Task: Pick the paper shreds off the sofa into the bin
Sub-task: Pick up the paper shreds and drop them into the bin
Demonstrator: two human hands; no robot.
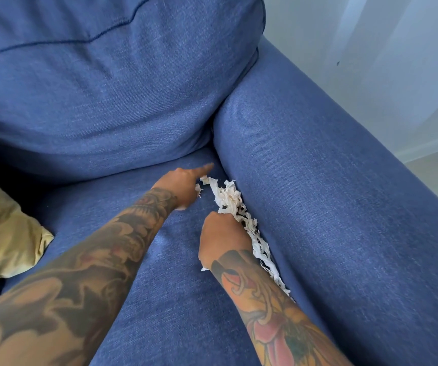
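No readable text, labels, brands, numbers or signs are showing anywhere; the tattoos on both forearms are showing pictures only.

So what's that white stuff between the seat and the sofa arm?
Paper shreds, bunched along the crease between seat cushion and sofa arm, seen in the head view. Both hands touch them.

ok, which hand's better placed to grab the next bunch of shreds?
Right hand: it sits against the paper shreds along the armrest crease. Left hand only points past the strip's far end.
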